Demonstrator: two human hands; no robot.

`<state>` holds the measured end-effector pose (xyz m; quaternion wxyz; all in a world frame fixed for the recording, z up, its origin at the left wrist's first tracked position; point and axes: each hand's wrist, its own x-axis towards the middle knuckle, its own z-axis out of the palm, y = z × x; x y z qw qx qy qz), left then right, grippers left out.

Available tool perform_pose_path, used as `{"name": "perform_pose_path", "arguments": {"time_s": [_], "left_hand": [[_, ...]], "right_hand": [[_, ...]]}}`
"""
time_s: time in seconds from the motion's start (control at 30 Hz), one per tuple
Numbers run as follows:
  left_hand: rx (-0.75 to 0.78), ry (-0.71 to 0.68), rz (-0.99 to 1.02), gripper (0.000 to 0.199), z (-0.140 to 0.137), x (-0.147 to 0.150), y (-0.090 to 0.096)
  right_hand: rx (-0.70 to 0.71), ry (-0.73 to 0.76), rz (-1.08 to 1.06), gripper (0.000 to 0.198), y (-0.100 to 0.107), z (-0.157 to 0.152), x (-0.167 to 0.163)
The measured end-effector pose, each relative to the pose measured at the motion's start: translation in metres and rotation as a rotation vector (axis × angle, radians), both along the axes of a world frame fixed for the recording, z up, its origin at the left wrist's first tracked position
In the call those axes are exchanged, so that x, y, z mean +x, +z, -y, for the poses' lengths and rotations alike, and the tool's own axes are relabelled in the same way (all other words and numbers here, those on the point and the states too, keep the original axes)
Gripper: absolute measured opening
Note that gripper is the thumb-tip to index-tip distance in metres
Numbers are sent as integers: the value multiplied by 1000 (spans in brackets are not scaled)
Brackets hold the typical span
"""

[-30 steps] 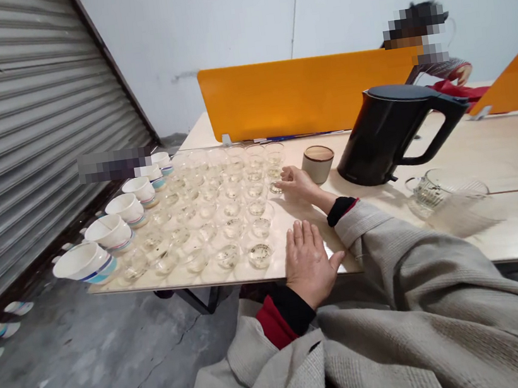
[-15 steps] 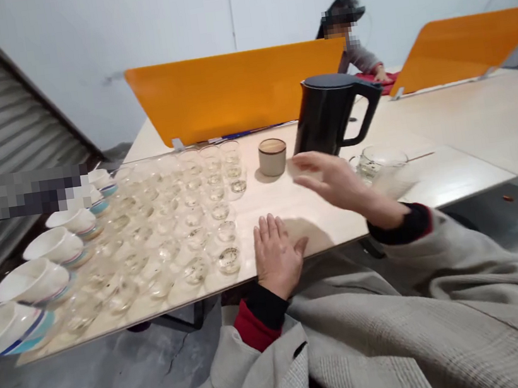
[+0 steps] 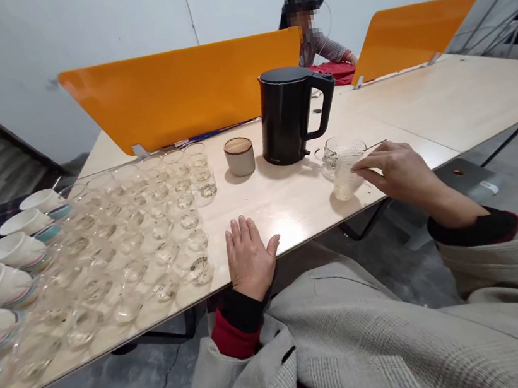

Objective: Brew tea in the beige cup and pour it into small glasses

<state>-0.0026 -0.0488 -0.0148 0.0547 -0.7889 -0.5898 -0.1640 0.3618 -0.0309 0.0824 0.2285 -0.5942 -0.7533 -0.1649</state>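
My left hand [image 3: 251, 258] lies flat, fingers spread, on the pale wooden table near its front edge and holds nothing. At the right, my right hand [image 3: 402, 172] is closed at the rim of a clear ribbed cup [image 3: 344, 186], thumb and fingers pinching its right side. The cup stands on the table, and its contents are hard to make out. Just behind it is a clear glass pitcher [image 3: 330, 154] with dark bits inside. A thin stick [image 3: 376, 143] shows above the right hand's fingers. A black electric kettle [image 3: 285, 120] stands upright behind the pitcher.
Rows of clear cups [image 3: 166, 251] with pale liquid and dark bits cover the table's left, beside white bowls [image 3: 11, 251]. A wooden-lidded canister [image 3: 240, 158] stands left of the kettle. Orange dividers [image 3: 179, 96] edge the table's back. A person [image 3: 308, 28] sits beyond.
My right hand has moved from in front of the kettle over to the clear cup and closed at its rim. My left hand stays on the table. The view has turned to the right.
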Motion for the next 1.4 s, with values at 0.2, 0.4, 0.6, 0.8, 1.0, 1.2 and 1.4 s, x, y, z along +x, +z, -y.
{"name": "perform_pose_path", "arguments": {"time_s": [0.2, 0.4, 0.6, 0.8, 1.0, 1.2, 1.4], "left_hand": [[-6, -3, -6, 75, 0, -1, 0], [-41, 5, -8, 77, 1, 1, 4], [-43, 17, -1, 76, 2, 3, 4], [-83, 27, 6, 76, 3, 4, 7], [-69, 20, -12, 79, 3, 4, 7], [-76, 14, 4, 83, 4, 5, 6], [-76, 5, 43, 82, 3, 4, 6]], "right_hand": [[75, -15, -37, 27, 5, 4, -11], [196, -37, -131, 24, 17, 13, -14], [465, -11, -65, 18, 52, 35, -40], [375, 278, -221, 6, 40, 14, -104], [58, 519, -338, 14, -29, -58, -151], [-126, 627, -317, 24, -49, -80, -165], [-133, 668, -320, 27, -49, -82, -163]]}}
